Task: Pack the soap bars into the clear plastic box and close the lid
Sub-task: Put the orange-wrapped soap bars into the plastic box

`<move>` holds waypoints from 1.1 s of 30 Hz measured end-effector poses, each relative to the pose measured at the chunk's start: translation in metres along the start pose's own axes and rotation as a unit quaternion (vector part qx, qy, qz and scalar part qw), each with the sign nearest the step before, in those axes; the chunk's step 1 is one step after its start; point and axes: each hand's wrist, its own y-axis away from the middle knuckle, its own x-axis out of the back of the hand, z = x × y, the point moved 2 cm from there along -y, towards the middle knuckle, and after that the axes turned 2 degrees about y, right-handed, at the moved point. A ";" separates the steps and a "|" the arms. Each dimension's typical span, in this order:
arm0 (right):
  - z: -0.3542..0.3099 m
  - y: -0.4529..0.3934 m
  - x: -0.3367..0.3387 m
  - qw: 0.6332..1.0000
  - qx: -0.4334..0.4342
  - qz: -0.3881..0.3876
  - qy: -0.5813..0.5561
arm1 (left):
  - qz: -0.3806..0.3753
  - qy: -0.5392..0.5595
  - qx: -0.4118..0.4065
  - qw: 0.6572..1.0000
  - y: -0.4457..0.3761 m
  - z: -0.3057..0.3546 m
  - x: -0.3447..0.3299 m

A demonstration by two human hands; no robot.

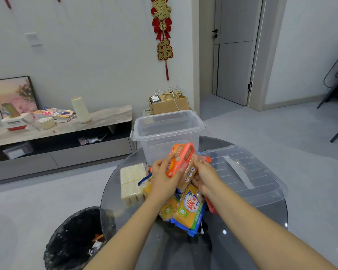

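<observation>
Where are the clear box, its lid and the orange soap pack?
clear box (167,131): head view, front wall.
lid (240,170): head view, handle on top.
orange soap pack (180,159): head view, front face, between both hands.

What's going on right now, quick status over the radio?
Left hand and right hand both gripping orange soap pack. Clear box open, looks empty; lid lying beside it. More soap on table. Nothing blocking box.

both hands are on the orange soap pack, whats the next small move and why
Probably lift the orange pack forward over the box and lower it in. Both the left hand and right hand hold it just in front of the box, which stands open and looks empty, with its lid lying off to the right.
</observation>
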 end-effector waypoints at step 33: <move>-0.163 -0.104 -0.072 0.945 0.124 -0.093 0.289 | -0.068 0.229 0.211 0.948 -0.198 0.072 0.004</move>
